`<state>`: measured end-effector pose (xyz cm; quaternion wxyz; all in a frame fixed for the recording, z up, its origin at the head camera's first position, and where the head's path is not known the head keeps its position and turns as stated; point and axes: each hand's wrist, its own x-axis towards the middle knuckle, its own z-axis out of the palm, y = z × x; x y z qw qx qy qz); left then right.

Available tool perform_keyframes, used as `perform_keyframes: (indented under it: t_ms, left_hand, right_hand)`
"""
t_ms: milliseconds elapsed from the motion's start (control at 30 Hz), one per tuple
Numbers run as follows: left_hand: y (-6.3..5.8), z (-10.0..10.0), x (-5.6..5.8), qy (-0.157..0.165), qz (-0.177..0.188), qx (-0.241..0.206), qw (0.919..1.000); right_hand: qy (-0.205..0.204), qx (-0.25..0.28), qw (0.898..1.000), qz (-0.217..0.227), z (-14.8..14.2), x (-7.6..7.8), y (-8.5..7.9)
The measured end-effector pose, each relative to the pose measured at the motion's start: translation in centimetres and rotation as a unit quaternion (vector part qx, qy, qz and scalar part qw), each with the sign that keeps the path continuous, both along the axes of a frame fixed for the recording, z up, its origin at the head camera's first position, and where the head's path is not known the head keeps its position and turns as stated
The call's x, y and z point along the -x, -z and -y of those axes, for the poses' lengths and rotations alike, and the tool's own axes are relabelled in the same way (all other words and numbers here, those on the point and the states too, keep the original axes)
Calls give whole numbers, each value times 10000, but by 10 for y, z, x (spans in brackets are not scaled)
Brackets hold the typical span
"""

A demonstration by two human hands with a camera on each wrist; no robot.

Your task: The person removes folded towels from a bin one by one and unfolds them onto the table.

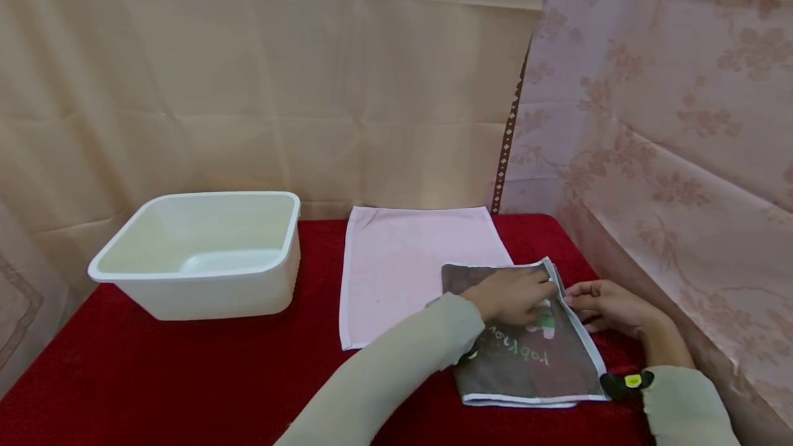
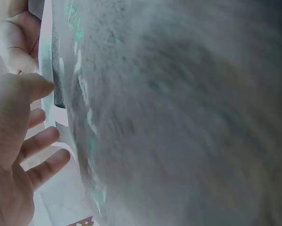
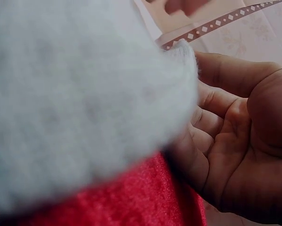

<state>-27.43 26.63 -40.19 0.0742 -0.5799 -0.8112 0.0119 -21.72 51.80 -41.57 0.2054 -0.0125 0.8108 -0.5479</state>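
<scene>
A dark grey towel (image 1: 514, 363) with a white hem, pale lettering and a small green-and-white motif lies folded on the right of the table. My left hand (image 1: 511, 294) reaches across it and pinches the hem near the far right corner; in the left wrist view its other fingers (image 2: 49, 167) are spread loosely. From the right side, my right hand (image 1: 610, 305) grips the same white edge just below. The right wrist view shows its thumb (image 3: 235, 70) against the raised towel edge, with the fingertips partly hidden behind the cloth.
A pink towel (image 1: 396, 274) lies flat behind and left of the grey one, which overlaps its near right corner. On the left stands a white plastic basin (image 1: 217, 294). Red cloth (image 1: 186, 377) covers the table, and curtains (image 1: 279, 74) hang behind and to the right.
</scene>
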Motion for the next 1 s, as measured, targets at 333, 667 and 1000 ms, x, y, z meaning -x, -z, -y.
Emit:
perform_keyframes:
  t_ms: [333, 667, 1000]
  left_hand:
    - [0, -21, -4, -292, 347, -121, 9989]
    - [3, -27, -2, -412, 531, -75, 9977]
    - [-1, -26, -5, -552, 593, -64, 9967]
  right_hand:
    - [-76, 33, 10000, 50, 1, 0, -4]
    - [-76, 27, 9999, 75, 1, -1, -2]
    - [16, -93, 9999, 87, 3, -3, -6]
